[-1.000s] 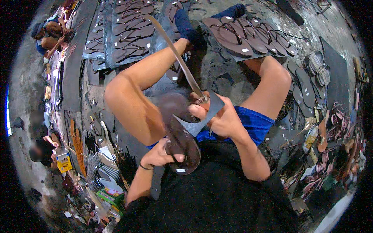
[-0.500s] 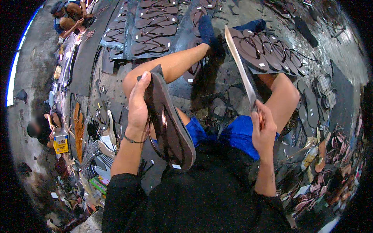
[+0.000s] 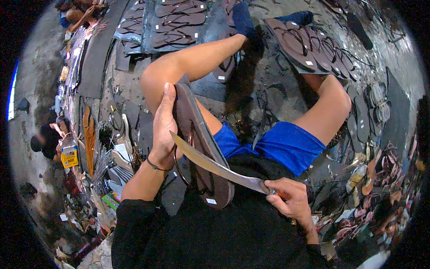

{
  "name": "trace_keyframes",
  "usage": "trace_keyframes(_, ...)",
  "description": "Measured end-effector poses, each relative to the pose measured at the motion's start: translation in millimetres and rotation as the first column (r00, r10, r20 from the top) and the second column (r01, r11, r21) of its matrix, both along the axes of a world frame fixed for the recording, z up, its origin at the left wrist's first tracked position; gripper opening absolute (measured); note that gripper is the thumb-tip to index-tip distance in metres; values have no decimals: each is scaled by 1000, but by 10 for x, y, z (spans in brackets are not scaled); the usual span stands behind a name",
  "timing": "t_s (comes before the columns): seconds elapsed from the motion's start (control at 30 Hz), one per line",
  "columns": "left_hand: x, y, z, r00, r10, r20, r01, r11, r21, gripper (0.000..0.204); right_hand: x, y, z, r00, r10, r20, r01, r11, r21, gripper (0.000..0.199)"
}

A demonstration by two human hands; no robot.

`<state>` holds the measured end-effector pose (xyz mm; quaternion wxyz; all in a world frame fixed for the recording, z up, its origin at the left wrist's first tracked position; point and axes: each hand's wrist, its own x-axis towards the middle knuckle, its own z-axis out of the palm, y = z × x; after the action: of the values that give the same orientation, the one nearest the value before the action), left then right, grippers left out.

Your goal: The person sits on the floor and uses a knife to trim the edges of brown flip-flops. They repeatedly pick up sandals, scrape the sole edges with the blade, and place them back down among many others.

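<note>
Knife (image 3: pixel 217 168), clenched in right hand (image 3: pixel 292 199), has swung across sandal (image 3: pixel 200 139) clasped in left hand (image 3: pixel 164 130).

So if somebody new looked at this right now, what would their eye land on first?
Probably the long curved blade, its orange handle in the right hand, crossing in front of a brown flip-flop in the left hand; whether they touch is unclear. Next, perhaps, the bright blue shorts right of centre, and the rows of flip-flops laid out at the top of the picture.
</note>
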<state>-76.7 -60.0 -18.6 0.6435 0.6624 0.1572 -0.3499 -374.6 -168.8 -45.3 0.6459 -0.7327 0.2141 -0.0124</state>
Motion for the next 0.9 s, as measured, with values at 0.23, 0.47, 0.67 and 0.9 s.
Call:
trace_keyframes(0.23, -52, -23, -81, 990, -64, 123, 68, 997, -26, 39, 248, 82, 21, 996, -66, 58, 76, 976, -206, 35)
trace_keyframes(0.47, -66, 17, -174, 976, -142, 163, 147, 989, -18, 33, 785, 150, -239, 944, -171, 282, 254, 922, -291, 34)
trace_keyframes(0.67, -158, 65, -158, 972, -186, 146, 212, 958, -193, 36, 1213, -2, -156, 886, -399, 238, 441, 883, -162, 32)
trace_keyframes(0.9, 123, 229, 112, 925, -274, 265, 330, 923, -197, 32, 591, -19, -348, 965, -160, 206, 212, 942, -260, 34)
